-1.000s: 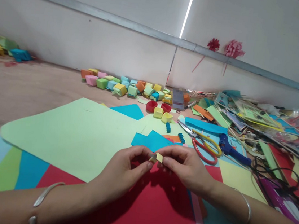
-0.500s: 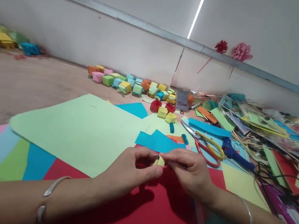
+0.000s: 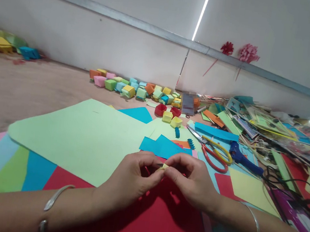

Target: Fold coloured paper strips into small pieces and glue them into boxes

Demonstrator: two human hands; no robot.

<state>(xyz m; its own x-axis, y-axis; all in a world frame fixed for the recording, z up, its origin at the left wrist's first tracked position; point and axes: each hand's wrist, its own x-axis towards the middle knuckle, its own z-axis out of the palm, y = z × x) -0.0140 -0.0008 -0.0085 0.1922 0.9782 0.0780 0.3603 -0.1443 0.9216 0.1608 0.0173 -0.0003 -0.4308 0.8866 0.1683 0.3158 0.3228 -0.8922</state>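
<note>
A small piece of pale yellow paper point(image 3: 164, 166) is pinched between my two hands, mostly hidden by the fingertips. My left hand point(image 3: 136, 174) grips its left side between thumb and fingers. On the other side, the thumb and index finger of my right hand point(image 3: 191, 177) press on it. Both hands hover over a sheet of red paper point(image 3: 142, 220). Just beyond them lie cut pieces of blue paper point(image 3: 162, 146). Farther back stand small open yellow paper boxes point(image 3: 167, 117) and red paper boxes point(image 3: 160, 110).
Scissors point(image 3: 213, 149) and a blue glue gun point(image 3: 244, 159) with a black cord lie to the right. A large light green sheet point(image 3: 79, 136) spreads left. Paper blocks point(image 3: 128, 91) line the wall point(image 3: 109, 46). Paper scraps and sticks point(image 3: 272, 126) pile up at the right.
The yellow paper has gone from a visible curled strip to a small bit between the fingertips. My right thumb and fingers have closed in on it, nearer my left hand.
</note>
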